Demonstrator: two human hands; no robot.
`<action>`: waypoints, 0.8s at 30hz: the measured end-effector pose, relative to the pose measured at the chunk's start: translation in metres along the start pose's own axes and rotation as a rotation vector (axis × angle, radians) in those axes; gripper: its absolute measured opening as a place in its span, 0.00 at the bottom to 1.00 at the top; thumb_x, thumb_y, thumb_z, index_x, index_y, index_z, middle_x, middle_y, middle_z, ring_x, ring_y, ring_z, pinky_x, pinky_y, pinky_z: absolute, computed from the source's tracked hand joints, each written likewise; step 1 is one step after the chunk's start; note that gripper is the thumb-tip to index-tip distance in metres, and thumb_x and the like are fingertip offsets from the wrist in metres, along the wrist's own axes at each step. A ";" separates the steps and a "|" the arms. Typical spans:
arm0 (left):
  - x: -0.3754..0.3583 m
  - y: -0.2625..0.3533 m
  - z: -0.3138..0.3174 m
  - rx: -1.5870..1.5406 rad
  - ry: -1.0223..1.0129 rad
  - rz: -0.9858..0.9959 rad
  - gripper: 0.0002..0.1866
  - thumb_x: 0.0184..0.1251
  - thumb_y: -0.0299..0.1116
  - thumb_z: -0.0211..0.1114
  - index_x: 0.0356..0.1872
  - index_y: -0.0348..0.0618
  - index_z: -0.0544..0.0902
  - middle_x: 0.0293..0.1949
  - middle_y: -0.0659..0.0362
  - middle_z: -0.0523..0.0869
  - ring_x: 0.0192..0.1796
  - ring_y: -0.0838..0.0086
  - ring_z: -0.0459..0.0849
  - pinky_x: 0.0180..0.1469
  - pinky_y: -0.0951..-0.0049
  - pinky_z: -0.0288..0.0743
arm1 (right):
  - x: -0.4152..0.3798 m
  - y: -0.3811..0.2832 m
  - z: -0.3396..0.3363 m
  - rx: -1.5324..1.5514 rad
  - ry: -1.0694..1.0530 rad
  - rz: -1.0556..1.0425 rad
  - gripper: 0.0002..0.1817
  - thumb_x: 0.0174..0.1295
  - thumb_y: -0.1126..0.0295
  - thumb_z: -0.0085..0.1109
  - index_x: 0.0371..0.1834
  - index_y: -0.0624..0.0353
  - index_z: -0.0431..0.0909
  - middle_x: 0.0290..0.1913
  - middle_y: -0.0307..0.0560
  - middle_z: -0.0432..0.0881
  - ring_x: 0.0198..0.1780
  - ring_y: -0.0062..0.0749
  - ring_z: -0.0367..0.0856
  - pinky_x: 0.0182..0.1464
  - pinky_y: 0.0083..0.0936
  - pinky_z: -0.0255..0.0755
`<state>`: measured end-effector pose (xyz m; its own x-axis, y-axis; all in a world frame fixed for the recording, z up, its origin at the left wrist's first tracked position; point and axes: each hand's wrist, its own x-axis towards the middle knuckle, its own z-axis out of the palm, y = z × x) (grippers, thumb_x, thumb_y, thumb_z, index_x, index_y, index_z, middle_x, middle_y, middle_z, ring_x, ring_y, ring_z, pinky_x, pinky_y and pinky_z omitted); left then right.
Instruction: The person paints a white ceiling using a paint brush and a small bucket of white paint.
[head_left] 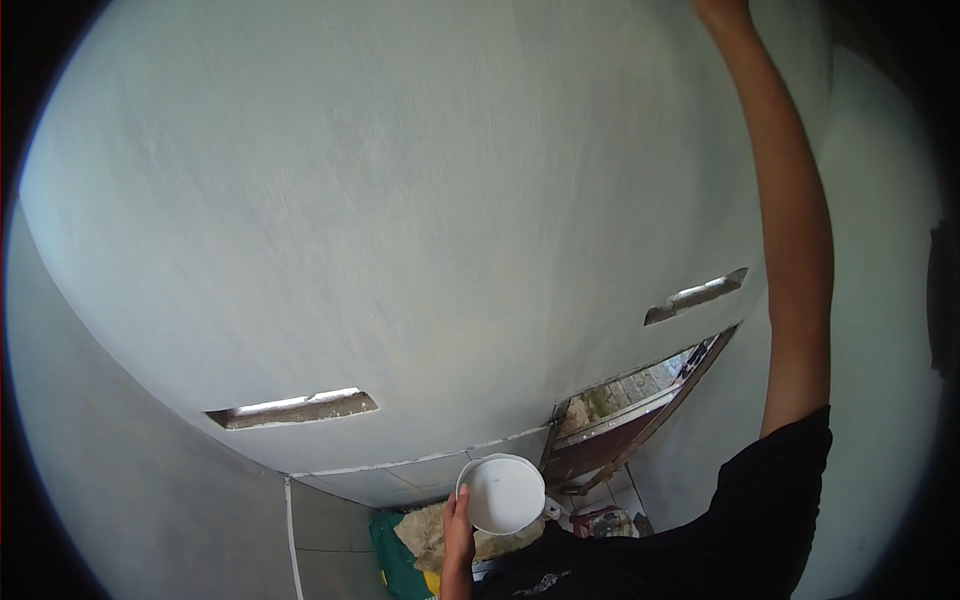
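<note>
My left hand [458, 530] grips the near-left rim of a round white tub [541, 490], held in front of my body at the bottom of the view. Inside the tub everything is white, with a small darker speck. My right arm is stretched far up along the pale wall [400, 200]. Only the wrist end of my right hand [720, 10] shows at the top edge; its fingers and anything in them are out of view.
Two slot-shaped openings, a left vent [290, 408] and a right vent [697, 296], pierce the wall. Below the right one stands a doorway with a brown door [600, 448]. A green sack [386, 550] and a crumpled beige sheet [425, 535] lie below the tub.
</note>
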<state>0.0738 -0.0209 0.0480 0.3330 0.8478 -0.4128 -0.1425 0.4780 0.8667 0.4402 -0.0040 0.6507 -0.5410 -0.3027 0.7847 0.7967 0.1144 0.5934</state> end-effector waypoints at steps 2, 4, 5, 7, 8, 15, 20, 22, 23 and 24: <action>-0.001 -0.001 -0.005 -0.013 0.009 -0.010 0.30 0.75 0.50 0.59 0.60 0.29 0.75 0.54 0.52 0.81 0.55 0.69 0.79 0.58 0.72 0.71 | -0.070 -0.022 -0.011 -0.060 -0.018 0.203 0.07 0.62 0.76 0.68 0.42 0.61 0.81 0.42 0.43 0.87 0.43 0.29 0.85 0.48 0.25 0.79; 0.005 -0.009 -0.015 -0.030 -0.003 0.000 0.31 0.73 0.53 0.61 0.62 0.33 0.75 0.52 0.54 0.82 0.54 0.71 0.79 0.56 0.71 0.73 | -0.106 -0.075 -0.024 -0.088 -0.030 -0.025 0.10 0.58 0.79 0.70 0.42 0.62 0.82 0.41 0.47 0.87 0.43 0.33 0.86 0.45 0.28 0.79; 0.002 -0.008 -0.018 -0.027 0.003 -0.011 0.31 0.73 0.53 0.61 0.62 0.33 0.75 0.52 0.54 0.82 0.54 0.71 0.79 0.56 0.71 0.73 | -0.136 -0.106 -0.026 0.036 -0.022 0.074 0.14 0.49 0.78 0.76 0.39 0.57 0.83 0.40 0.46 0.87 0.42 0.40 0.87 0.45 0.29 0.80; -0.002 0.002 -0.019 0.064 -0.027 0.042 0.31 0.73 0.54 0.60 0.61 0.34 0.76 0.52 0.55 0.82 0.53 0.71 0.79 0.55 0.71 0.73 | -0.210 -0.167 -0.045 0.154 -0.190 0.120 0.17 0.45 0.78 0.78 0.37 0.56 0.82 0.42 0.42 0.85 0.47 0.40 0.85 0.46 0.33 0.83; -0.003 0.007 -0.020 0.070 -0.021 0.031 0.31 0.73 0.54 0.60 0.61 0.34 0.76 0.52 0.55 0.82 0.53 0.71 0.79 0.55 0.71 0.73 | -0.239 -0.203 -0.055 0.152 -0.288 0.125 0.20 0.44 0.78 0.79 0.39 0.55 0.78 0.43 0.42 0.84 0.46 0.40 0.86 0.48 0.35 0.85; -0.007 0.021 -0.027 0.170 0.008 -0.001 0.31 0.74 0.53 0.59 0.61 0.33 0.76 0.53 0.54 0.82 0.54 0.71 0.79 0.56 0.73 0.71 | -0.387 -0.388 -0.111 0.404 -0.560 0.463 0.17 0.47 0.77 0.77 0.39 0.59 0.80 0.45 0.43 0.83 0.49 0.40 0.84 0.55 0.38 0.85; -0.011 0.020 -0.026 0.158 -0.012 -0.013 0.31 0.74 0.52 0.59 0.62 0.32 0.75 0.55 0.52 0.81 0.58 0.70 0.78 0.62 0.72 0.68 | -0.410 -0.427 -0.118 0.582 -0.721 0.826 0.11 0.48 0.78 0.70 0.36 0.58 0.82 0.42 0.42 0.84 0.49 0.37 0.84 0.53 0.32 0.81; -0.012 0.019 -0.027 0.136 -0.025 -0.037 0.31 0.74 0.53 0.59 0.62 0.31 0.75 0.56 0.52 0.81 0.59 0.69 0.77 0.63 0.71 0.67 | -0.406 -0.412 -0.112 0.630 -0.775 0.807 0.12 0.48 0.79 0.69 0.38 0.58 0.82 0.41 0.42 0.85 0.48 0.36 0.84 0.51 0.32 0.82; -0.014 0.018 -0.027 0.141 -0.035 -0.036 0.32 0.74 0.53 0.59 0.63 0.31 0.74 0.56 0.52 0.81 0.59 0.69 0.77 0.63 0.71 0.67 | -0.392 -0.396 -0.106 0.635 -0.743 0.790 0.14 0.47 0.80 0.70 0.38 0.58 0.82 0.41 0.42 0.85 0.48 0.36 0.84 0.50 0.32 0.82; -0.014 0.018 -0.028 0.143 -0.047 -0.032 0.32 0.74 0.53 0.59 0.63 0.31 0.74 0.56 0.52 0.81 0.59 0.69 0.77 0.63 0.71 0.67 | -0.373 -0.375 -0.098 0.639 -0.712 0.770 0.15 0.47 0.80 0.70 0.39 0.58 0.82 0.41 0.43 0.86 0.48 0.36 0.85 0.49 0.32 0.82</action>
<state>0.0408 -0.0178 0.0617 0.3787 0.8196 -0.4299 0.0018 0.4639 0.8859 0.3697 -0.0264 0.1174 -0.1734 0.6099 0.7733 0.8061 0.5390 -0.2443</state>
